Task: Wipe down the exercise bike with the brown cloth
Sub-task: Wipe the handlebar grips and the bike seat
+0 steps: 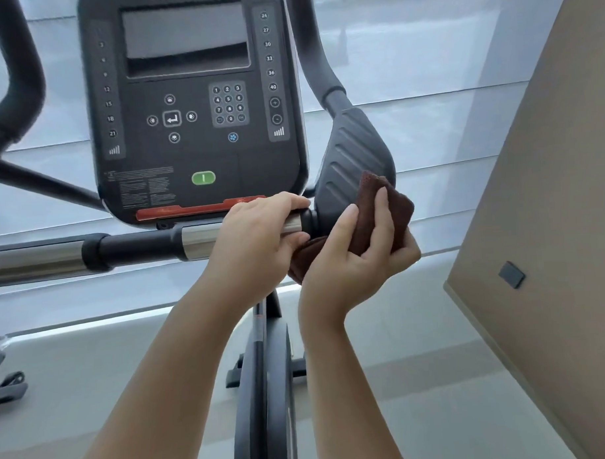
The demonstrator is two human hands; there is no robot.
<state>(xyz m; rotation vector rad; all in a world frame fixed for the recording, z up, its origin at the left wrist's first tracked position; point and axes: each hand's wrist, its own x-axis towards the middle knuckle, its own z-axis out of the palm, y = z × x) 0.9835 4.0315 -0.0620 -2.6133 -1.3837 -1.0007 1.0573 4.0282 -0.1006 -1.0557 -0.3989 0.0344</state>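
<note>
Centre-right of frame, left hand (256,231) curls round the chrome handlebar grip (195,241), prob. to brace, while right hand (356,251) pinches the folded brown cloth (396,209) btwn thumb and fingers against the ribbed arm pad (353,152), ready to wipe it.

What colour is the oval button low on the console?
The button is green with a white bar; head view.

I see pale window blinds (426,70) with horizontal seams across the background. A beige wall (550,186) stands on the right, carrying a small dark plate (511,274). Low at the left edge sits grey gear (8,387), possibly part of another machine.
</note>
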